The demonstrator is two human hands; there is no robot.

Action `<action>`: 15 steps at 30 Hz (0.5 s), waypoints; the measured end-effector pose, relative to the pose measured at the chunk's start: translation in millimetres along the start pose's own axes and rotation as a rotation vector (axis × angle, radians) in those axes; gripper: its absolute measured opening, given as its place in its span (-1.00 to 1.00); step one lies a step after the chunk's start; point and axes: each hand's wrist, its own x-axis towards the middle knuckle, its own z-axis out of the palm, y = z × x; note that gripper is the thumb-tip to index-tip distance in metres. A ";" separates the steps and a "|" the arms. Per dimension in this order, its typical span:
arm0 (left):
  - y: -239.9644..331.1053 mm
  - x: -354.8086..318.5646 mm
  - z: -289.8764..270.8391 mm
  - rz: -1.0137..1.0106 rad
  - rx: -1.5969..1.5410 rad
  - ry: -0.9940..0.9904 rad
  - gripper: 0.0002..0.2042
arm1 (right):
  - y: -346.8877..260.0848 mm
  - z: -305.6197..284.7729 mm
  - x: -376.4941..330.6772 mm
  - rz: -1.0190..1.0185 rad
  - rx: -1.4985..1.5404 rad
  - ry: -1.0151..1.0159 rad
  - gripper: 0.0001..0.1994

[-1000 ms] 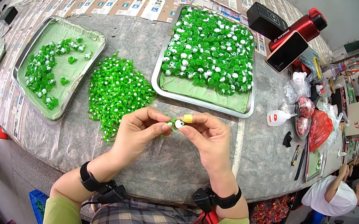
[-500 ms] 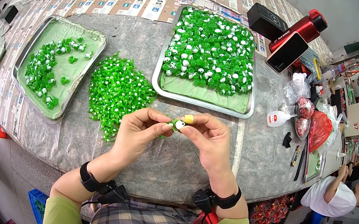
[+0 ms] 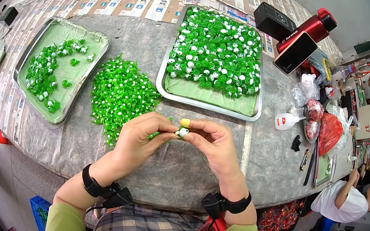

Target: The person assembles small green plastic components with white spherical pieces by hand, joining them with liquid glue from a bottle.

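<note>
A small green-and-white plastic figure (image 3: 183, 132) with a dark spot is pinched between my two hands, over the near middle of the table. My left hand (image 3: 140, 135) grips its left side with thumb and forefinger. From the other side my right hand (image 3: 216, 147), a yellow wrap on one fingertip, presses thumb and finger on the white part. Partly hidden behind the left fingers is a bit of green. Just beyond my left hand lies a heap of small green-and-white pieces (image 3: 123, 91).
A metal tray (image 3: 208, 108) full of green-and-white figures lies ahead; another tray (image 3: 71, 97) with fewer is at left. To the right are a phone (image 3: 295, 53), red bottle (image 3: 323, 23), black box (image 3: 275, 21), white glue bottle (image 3: 286, 122) and plastic bags. A person (image 3: 343, 201) sits far right.
Both hands have shifted slightly, and the figure has turned a little and moved slightly down between the fingertips. My right fingertip with the yellow wrap has moved left, over the figure.
</note>
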 end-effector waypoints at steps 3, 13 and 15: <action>0.1 -0.1 0.7 0.029 0.036 0.004 -0.86 | 3.1 -4.3 1.7 0.032 0.030 -0.052 -0.76; -2.0 -0.1 2.1 -0.005 0.080 0.012 -0.88 | 8.8 -2.5 5.0 0.032 0.029 -0.019 -0.78; -0.6 0.5 0.9 -0.044 0.060 0.015 -0.88 | 8.9 -1.0 6.1 0.030 0.026 -0.009 -0.78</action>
